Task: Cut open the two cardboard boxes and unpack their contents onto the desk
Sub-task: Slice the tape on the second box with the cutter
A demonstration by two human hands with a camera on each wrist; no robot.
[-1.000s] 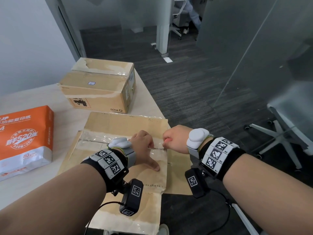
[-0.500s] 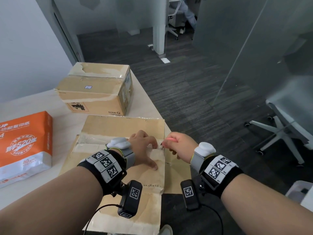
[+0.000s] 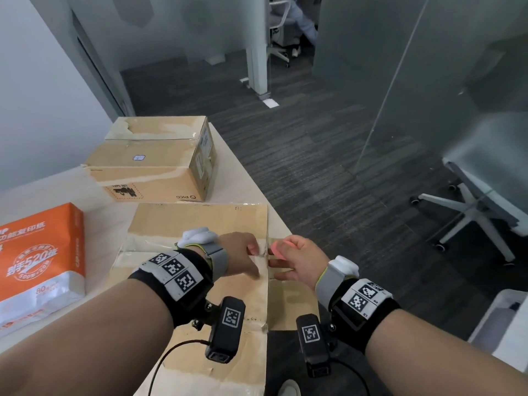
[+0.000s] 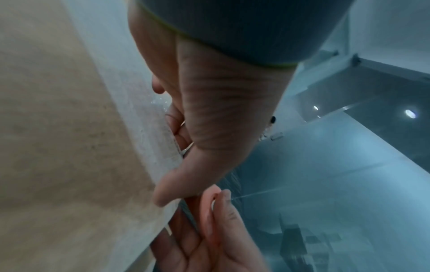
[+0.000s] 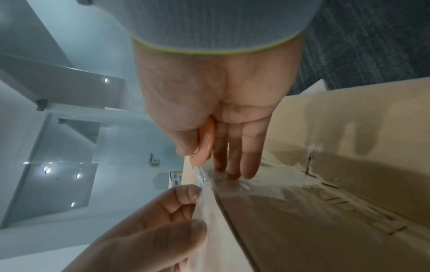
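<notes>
The near cardboard box (image 3: 200, 221) lies on the desk (image 3: 243, 190) with clear tape (image 5: 232, 187) along its seam. My left hand (image 3: 243, 252) rests on its top at the right edge, with curled fingers and thumb pinching the crinkled tape. My right hand (image 3: 297, 261) is just off that edge. Its thumb and forefinger pinch a small round pink cutter (image 3: 278, 248) beside the tape end. Its other fingers (image 5: 242, 158) are straight and touch the box's side. The second, taped box (image 3: 154, 164) stands behind, untouched.
An orange ream of copy paper (image 3: 40, 252) lies on the desk to the left. The desk's right edge runs just beside my right hand, with dark carpet below. An office chair (image 3: 471, 207) and a white bin (image 3: 503, 315) stand on the right.
My right hand has turned palm up and dropped from the top seam to the box's right edge, so the pink cutter now shows. The left hand has stayed on the tape.
</notes>
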